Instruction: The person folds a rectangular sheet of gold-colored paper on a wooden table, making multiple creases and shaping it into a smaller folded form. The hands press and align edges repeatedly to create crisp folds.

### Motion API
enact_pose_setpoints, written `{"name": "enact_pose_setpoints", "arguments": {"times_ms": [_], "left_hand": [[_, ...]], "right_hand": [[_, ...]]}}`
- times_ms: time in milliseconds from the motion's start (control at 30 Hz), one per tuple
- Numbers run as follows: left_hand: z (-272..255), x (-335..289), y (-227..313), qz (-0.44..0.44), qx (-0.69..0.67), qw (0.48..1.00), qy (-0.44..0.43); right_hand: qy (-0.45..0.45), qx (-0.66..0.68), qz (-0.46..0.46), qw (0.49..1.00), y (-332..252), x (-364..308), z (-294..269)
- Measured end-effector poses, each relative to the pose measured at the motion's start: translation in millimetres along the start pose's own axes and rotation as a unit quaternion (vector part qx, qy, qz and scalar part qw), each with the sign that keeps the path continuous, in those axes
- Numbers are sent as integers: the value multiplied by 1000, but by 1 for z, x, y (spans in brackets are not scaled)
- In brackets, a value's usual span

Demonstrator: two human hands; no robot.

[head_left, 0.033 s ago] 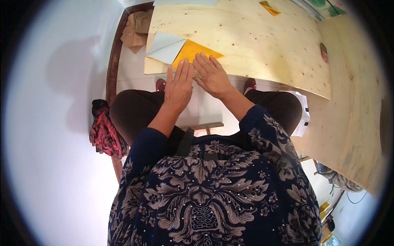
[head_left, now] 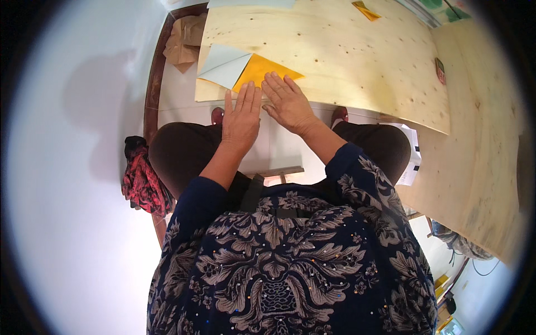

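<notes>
On the near left part of the wooden board lies a folded sheet of paper [head_left: 258, 68], golden yellow on one side and pale white-blue on the other. Its yellow part tapers to a point at the right; the white flap [head_left: 226, 64] covers the left. My left hand [head_left: 242, 120] lies flat, its fingertips at the paper's near edge. Beside it my right hand [head_left: 287, 104] is stretched out flat, fingertips on the yellow part. Both hands are open and grip nothing. The fingers hide some of the near edge.
A small folded yellow paper piece [head_left: 367, 10] lies farther back on the board [head_left: 357, 67]. Toward the right edge sits a small dark device [head_left: 440, 71]. Crumpled brown paper [head_left: 183, 44] is left of the board, and a red and black cloth [head_left: 146, 181] lies near my left knee.
My left hand has shifted very slightly to the left and nearer to me. The right hand and the folded paper look almost unchanged.
</notes>
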State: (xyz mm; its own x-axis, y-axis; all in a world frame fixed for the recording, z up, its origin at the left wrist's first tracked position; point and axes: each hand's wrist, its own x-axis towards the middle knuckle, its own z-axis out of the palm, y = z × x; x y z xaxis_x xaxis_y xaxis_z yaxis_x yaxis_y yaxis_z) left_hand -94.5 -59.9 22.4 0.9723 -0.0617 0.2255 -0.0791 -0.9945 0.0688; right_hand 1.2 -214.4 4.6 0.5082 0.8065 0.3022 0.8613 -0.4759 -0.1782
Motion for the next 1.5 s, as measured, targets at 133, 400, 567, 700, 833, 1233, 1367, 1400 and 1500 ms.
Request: {"name": "enact_pose_setpoints", "arguments": {"times_ms": [133,400,567,700,833,1233,1367,1400,1500], "left_hand": [[14,-6,-3,-13,-10,1000,17],[19,-2,-3,-3,42,998,44],[-10,6,-1,-24,-46,997,57],[-33,27,-68,-58,-137,967,206],[-21,72,-148,-264,-275,915,132],[-21,106,-110,-172,-209,955,-120],[-20,108,-105,-126,-220,958,-133],[-20,108,-103,-114,-226,958,-137],[-26,105,-96,-141,-311,921,-189]], "right_hand": [[-16,-1,7,1000,8,-6,-6],[-43,-85,30,995,20,-10,-41],[25,24,54,998,16,34,-25],[6,-1,108,994,21,45,-2],[117,36,69,990,28,41,7],[14,124,160,979,45,78,-11],[-61,146,155,975,53,89,-14],[-77,154,152,973,53,90,-15],[-48,110,114,986,50,89,-20]]}}
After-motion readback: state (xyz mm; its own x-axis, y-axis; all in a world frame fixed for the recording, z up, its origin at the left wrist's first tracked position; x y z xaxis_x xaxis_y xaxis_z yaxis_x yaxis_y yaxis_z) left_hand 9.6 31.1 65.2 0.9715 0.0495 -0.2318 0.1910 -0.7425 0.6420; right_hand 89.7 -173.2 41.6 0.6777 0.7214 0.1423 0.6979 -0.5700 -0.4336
